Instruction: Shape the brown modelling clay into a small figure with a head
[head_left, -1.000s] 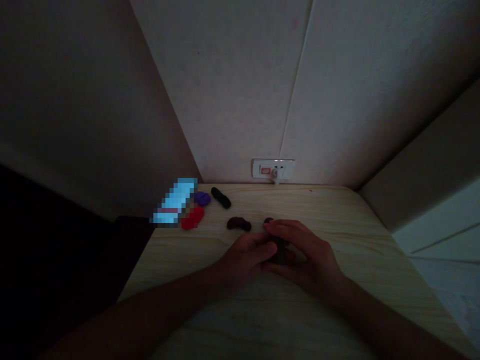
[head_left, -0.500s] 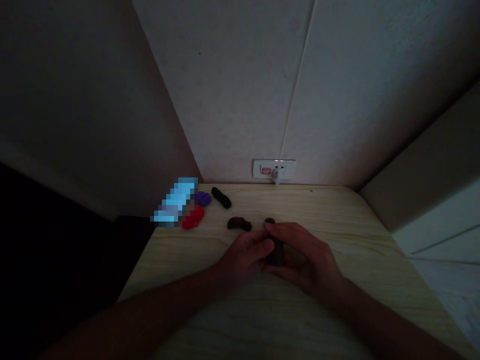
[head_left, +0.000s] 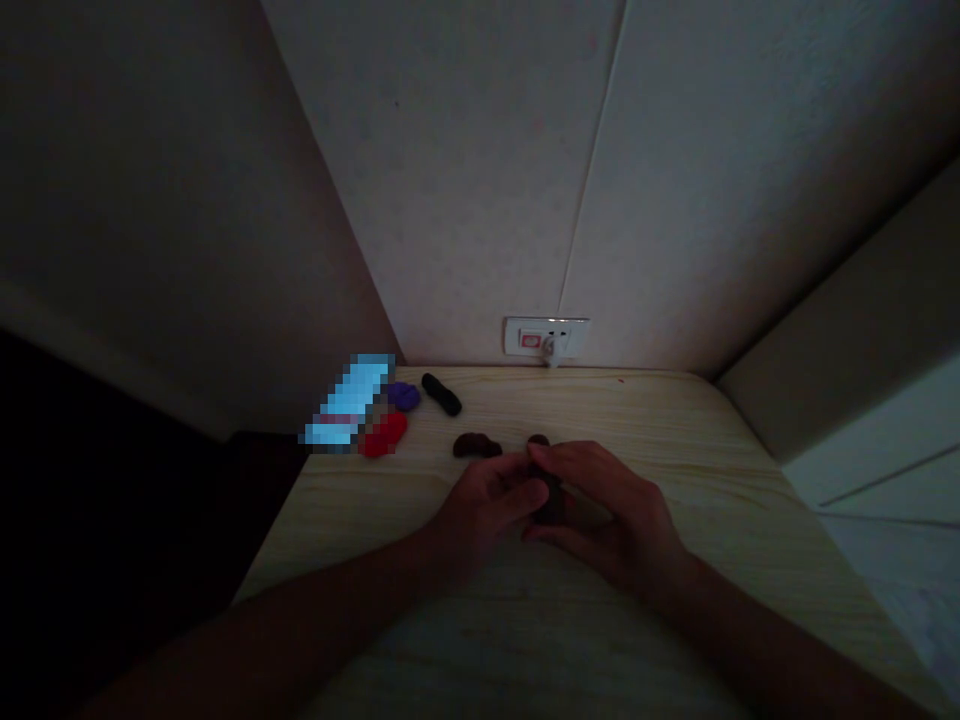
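Note:
The room is dim. My left hand (head_left: 484, 505) and my right hand (head_left: 607, 505) meet over a light wooden table (head_left: 675, 440). Both have their fingers curled round a small dark lump (head_left: 551, 500) held between them, just above the tabletop. A dark brown lump (head_left: 474, 446) lies on the table a little beyond my left hand. Another small dark piece (head_left: 537, 441) peeks out just past my right fingertips.
At the table's far left lie a black lump (head_left: 441, 394), a purple lump (head_left: 403, 396), a red lump (head_left: 384, 436) and a light blue blurred object (head_left: 349, 402). A wall socket (head_left: 546, 338) sits on the wall behind. The table's left edge drops into darkness.
My hands have stayed almost in place. The fingers have shifted slightly around the dark lump, and my left fingers have reached a little further forward.

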